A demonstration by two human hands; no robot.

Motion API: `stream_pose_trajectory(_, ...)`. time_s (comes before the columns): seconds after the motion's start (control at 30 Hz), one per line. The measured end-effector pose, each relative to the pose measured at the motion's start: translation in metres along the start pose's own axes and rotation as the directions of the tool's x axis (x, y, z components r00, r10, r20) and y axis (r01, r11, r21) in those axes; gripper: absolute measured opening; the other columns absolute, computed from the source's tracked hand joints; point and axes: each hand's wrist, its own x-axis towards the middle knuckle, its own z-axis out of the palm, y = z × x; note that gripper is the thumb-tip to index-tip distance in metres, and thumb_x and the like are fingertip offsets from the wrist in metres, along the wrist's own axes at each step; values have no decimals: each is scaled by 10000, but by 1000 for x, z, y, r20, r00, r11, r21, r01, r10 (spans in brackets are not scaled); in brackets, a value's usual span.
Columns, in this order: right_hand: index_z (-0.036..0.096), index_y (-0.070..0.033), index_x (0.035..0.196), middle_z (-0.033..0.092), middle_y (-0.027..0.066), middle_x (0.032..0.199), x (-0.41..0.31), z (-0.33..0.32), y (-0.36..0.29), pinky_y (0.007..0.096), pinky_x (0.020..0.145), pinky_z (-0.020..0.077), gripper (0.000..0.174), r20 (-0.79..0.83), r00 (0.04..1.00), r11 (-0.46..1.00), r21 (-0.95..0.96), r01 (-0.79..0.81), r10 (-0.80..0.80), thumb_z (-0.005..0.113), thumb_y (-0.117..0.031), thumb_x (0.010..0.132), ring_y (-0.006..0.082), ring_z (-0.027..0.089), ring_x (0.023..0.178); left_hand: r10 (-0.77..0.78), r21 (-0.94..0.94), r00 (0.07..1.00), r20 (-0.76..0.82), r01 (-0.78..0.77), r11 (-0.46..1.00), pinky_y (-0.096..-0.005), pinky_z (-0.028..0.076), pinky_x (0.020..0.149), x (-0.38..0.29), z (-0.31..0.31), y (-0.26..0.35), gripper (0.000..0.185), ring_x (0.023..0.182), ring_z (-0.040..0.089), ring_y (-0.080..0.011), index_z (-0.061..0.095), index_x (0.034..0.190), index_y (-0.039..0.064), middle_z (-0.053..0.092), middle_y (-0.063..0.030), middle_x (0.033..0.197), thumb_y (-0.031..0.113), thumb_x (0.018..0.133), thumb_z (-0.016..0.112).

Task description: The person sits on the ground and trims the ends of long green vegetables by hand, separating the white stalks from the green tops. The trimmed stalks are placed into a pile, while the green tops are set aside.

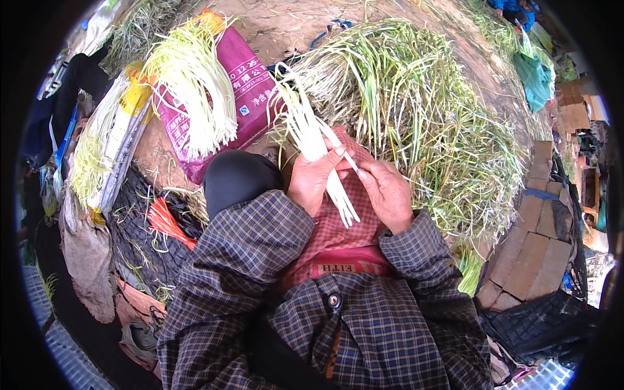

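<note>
My left hand (312,181) is closed around a small bunch of pale leek-like stalks (336,197), white below with yellow-green leaf tips, above my lap. The fingertips of my right hand (387,190) pinch the lower end of a single white stalk (348,158) that slants across the bunch. Beneath both hands lies a red checked apron (317,243). Before me on the right spreads a large heap of untrimmed green stalks (424,97) with dry, brownish leaves among them. A neat pale bundle (204,97) rests on a purple printed sack (253,78) ahead to the left.
Another pale bundle (100,141) lies on a white and yellow sack (129,117) at far left. Orange-red plastic ties (168,222) are by my left knee (241,178). Flattened cardboard (529,253) lies at right. A person in blue (519,14) is at the upper right.
</note>
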Motion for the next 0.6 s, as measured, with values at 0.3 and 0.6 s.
stream_pose_trajectory(0.3, 509, 18, 903, 533, 34, 709, -29, 5, 11, 228, 641, 427, 182, 121, 955, 806, 514, -294, 271, 455, -154, 879, 87, 500, 670, 2, -42, 1000, -28, -3, 999, -242, 446, 589, 2, 0, 6, 153, 694, 579, -134, 494, 934, 74, 594, -73, 821, 143, 816, 561)
stream_pose_trajectory(0.6, 510, -17, 834, 515, 93, 625, -79, -11, 47, 279, 528, 414, 134, 245, 882, 875, 180, -449, 402, 493, -150, 844, 178, 532, 569, 39, -203, 996, -78, -54, 978, -223, 423, 612, 11, -2, 22, 322, 821, 562, -124, 457, 1111, 63, 580, -60, 940, 128, 813, 563)
